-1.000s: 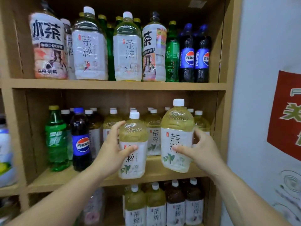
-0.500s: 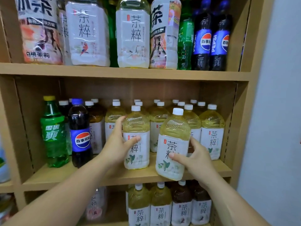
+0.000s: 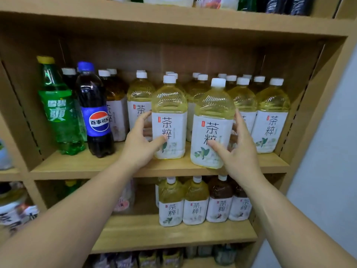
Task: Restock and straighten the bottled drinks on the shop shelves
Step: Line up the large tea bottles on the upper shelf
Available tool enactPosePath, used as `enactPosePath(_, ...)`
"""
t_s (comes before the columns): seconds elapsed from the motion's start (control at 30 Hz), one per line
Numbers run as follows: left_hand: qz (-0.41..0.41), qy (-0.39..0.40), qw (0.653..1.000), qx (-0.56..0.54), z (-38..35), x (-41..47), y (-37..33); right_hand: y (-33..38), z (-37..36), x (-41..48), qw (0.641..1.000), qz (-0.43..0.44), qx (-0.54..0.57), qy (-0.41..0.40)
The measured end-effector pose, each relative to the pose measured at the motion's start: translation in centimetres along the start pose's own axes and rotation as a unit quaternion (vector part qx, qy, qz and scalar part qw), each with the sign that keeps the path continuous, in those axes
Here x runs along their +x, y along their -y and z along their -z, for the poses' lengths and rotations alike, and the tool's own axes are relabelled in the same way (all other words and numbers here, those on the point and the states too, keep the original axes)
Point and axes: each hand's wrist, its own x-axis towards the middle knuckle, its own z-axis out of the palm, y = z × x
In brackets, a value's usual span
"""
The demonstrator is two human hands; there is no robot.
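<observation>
Two pale yellow tea bottles with white caps and white labels stand at the front of the middle shelf [image 3: 108,167]. My left hand [image 3: 142,141] grips the left tea bottle [image 3: 170,117] from its left side, thumb across the label. My right hand [image 3: 238,149] holds the right tea bottle [image 3: 212,124], thumb on the label and fingers round its right side. This bottle leans slightly and sits at the shelf's front edge. Behind both stand several more of the same tea bottles [image 3: 270,115].
A green soda bottle [image 3: 58,109] and a dark cola bottle [image 3: 94,113] stand at the shelf's left, with brown tea bottles [image 3: 116,105] behind. The lower shelf [image 3: 154,235] carries yellow and brown tea bottles [image 3: 195,202]. A white wall [image 3: 328,151] lies to the right.
Both hands have pushed their tea bottles onto the middle shelf; the left bottle now stands on it. The camera has moved closer and tipped down.
</observation>
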Motion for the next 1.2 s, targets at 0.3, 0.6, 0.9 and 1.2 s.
enactPosePath(0.3,0.008,-0.026,1.000,-0.008,0.1,-0.3,0.4,-1.2,-1.7,0.4,0.995,0.035,-0.067,-0.063)
enactPosePath(0.6,-0.018,-0.015,1.000,0.003,-0.2,-0.3,0.7,-2.0,-3.0,1.4,0.938,0.188,-0.262,-0.129)
enactPosePath(0.9,-0.052,-0.015,0.996,0.067,-0.3,0.2,0.8,-3.0,-3.2,2.1,0.937,0.106,-0.333,0.002)
enactPosePath(1.2,-0.062,0.011,0.996,0.067,-0.9,-0.3,0.2,-3.2,-3.9,2.3,0.922,0.091,-0.376,-0.027)
